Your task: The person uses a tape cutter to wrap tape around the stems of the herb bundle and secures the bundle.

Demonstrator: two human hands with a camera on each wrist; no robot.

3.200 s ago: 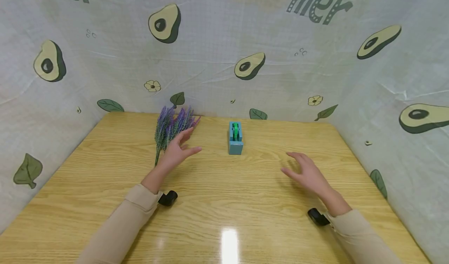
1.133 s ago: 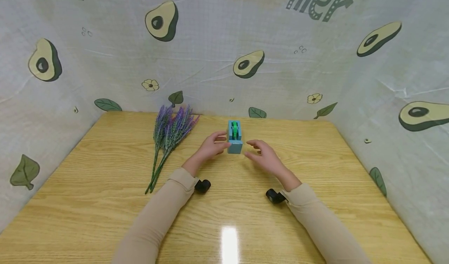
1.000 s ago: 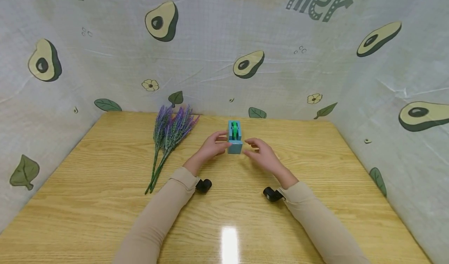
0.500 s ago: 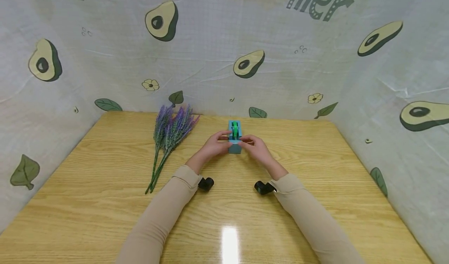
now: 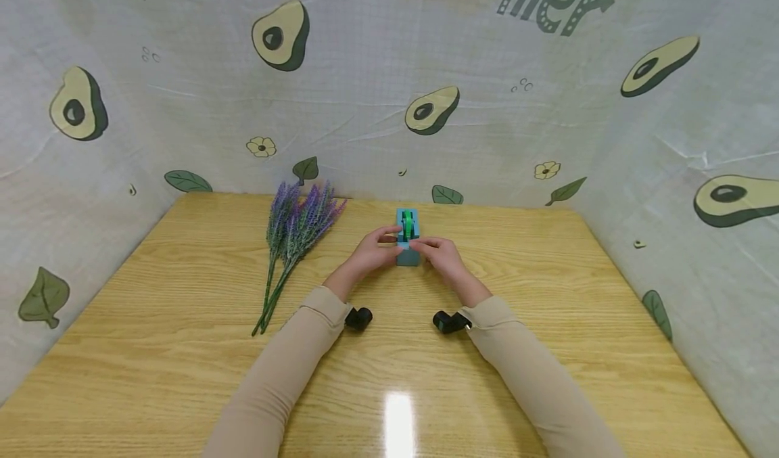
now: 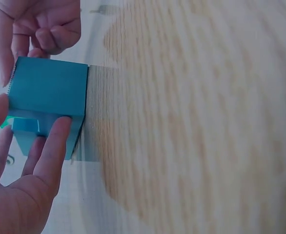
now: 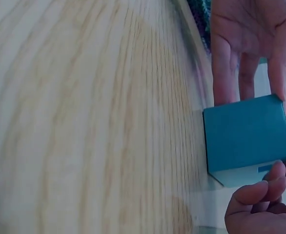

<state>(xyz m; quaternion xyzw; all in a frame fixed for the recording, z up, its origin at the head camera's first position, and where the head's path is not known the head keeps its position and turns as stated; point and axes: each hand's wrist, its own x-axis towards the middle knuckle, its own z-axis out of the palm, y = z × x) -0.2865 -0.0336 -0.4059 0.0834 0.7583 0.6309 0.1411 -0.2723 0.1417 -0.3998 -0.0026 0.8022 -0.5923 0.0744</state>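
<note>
A blue tape dispenser point(image 5: 408, 257) with a green tape roll point(image 5: 408, 224) stands upright toward the back of the table. My left hand point(image 5: 371, 253) steadies it from the left, fingers along its side and thumb at the front top edge. In the left wrist view those fingers point(image 6: 54, 148) lie against the dispenser point(image 6: 50, 85). From the right, my right hand point(image 5: 443, 256) reaches over the cutter end, thumb and forefinger together where the tape end lies. The right wrist view shows the right hand's other fingers point(image 7: 250, 195) curled beside the dispenser; the tape end itself is mostly hidden.
Artificial lavender stems point(image 5: 298, 235) lie on the wooden table point(image 5: 389, 350) at the back left. A pale cloth point(image 5: 365, 59) printed with avocados walls the table at the back and both sides. Black wrist cameras point(image 5: 450, 322) stick out inward from the sleeves.
Both hands have come in from the sides to the dispenser. Lately the left stays at its side, while the right has moved left onto the cutter end, bringing thumb and forefinger together.
</note>
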